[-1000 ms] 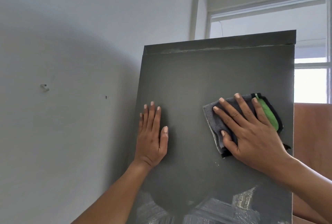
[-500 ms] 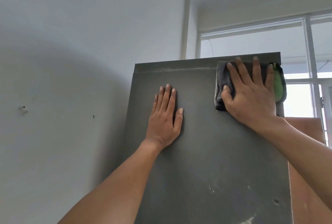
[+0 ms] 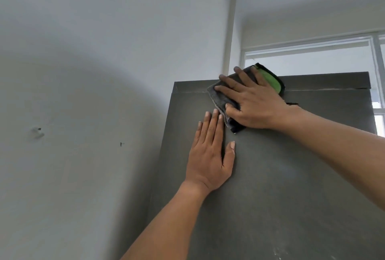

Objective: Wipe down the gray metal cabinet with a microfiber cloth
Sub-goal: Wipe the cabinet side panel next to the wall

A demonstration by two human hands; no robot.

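The tall gray metal cabinet [image 3: 291, 176] fills the lower right of the head view, its flat side facing me. My right hand [image 3: 253, 101] lies spread on a folded gray microfiber cloth [image 3: 218, 97] with a green patch and black trim, pressing it against the cabinet's top edge, left of middle. The cloth's upper corner sticks up above the cabinet's top. My left hand [image 3: 210, 155] rests flat on the cabinet side just below the cloth, fingers together and pointing up, holding nothing.
A white wall [image 3: 83, 113] with a small hook [image 3: 38, 131] and a dark mark stands close on the left of the cabinet. A window [image 3: 312, 61] is behind the cabinet's top. Pale smudges [image 3: 279, 253] show low on the cabinet side.
My right hand has slid the cloth from the middle right of the side up to the top right, then left along the top edge. My left hand stays flat on the side.
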